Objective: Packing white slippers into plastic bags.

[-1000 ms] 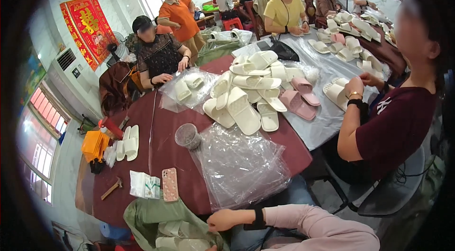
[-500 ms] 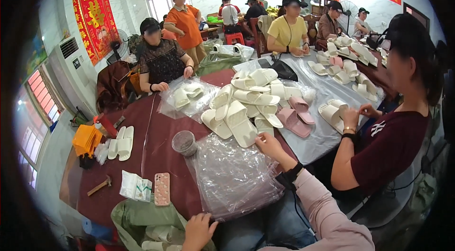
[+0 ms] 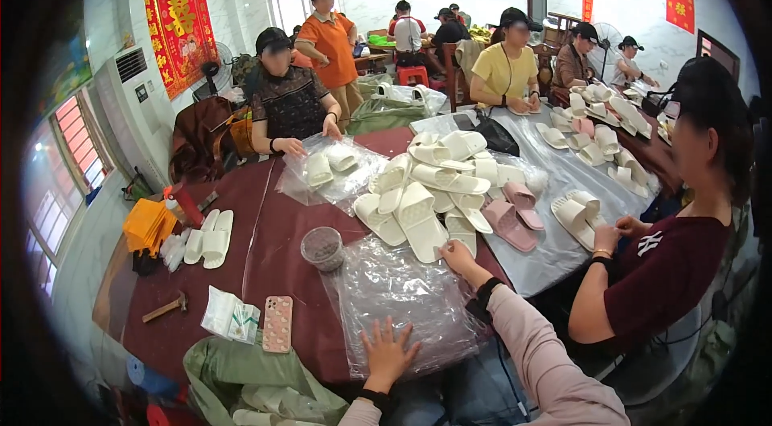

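The person's left hand lies flat, palm down. Its fingers are spread wide apart and point away from the body. A dark band sits on the left wrist, near the bottom edge of the view.

The right arm comes up from the lower right. It wears a long, soft pink sleeve with a black band at the wrist. This arm is stretched far forward. The right hand reaches out ahead, well apart from the left hand. Its fingers are bent a little and point forward, and it grips nothing.
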`<state>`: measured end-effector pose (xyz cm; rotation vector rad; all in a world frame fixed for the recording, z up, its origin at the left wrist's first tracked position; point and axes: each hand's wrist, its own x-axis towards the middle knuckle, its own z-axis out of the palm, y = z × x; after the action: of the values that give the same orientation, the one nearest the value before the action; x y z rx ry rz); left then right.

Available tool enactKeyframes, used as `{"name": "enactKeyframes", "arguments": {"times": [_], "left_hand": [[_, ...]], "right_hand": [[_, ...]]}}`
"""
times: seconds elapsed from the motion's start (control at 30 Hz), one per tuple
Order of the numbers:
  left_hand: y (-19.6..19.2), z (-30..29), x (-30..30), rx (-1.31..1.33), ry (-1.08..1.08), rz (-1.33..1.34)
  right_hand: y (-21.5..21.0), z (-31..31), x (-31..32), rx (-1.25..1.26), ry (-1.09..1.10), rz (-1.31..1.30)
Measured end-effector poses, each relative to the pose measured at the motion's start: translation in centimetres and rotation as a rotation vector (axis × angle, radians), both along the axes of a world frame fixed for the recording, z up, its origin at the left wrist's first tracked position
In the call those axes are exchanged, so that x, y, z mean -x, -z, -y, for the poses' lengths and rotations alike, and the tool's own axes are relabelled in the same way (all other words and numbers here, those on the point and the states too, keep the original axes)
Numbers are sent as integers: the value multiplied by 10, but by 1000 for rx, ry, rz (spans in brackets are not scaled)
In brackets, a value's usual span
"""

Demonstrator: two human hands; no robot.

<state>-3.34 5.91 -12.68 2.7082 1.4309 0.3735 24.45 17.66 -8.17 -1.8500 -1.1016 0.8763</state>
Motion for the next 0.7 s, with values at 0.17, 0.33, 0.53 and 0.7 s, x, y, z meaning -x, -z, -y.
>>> {"name": "enactKeyframes", "arguments": {"times": [0.17,0.33,0.53,0.7], "left_hand": [[-8,2,-10,-43,15,59],[-12,3,-8,-52,0,68],[-9,2,-7,-46,-2,86],[-6,3,-11,-28,0,93]], "right_hand": [[23,-11,-12,1,139,177],[24,-17,0,-51,297,206],[22,-16,-1,-65,239,229],[28,-20,-6,-373,264,-171]]}}
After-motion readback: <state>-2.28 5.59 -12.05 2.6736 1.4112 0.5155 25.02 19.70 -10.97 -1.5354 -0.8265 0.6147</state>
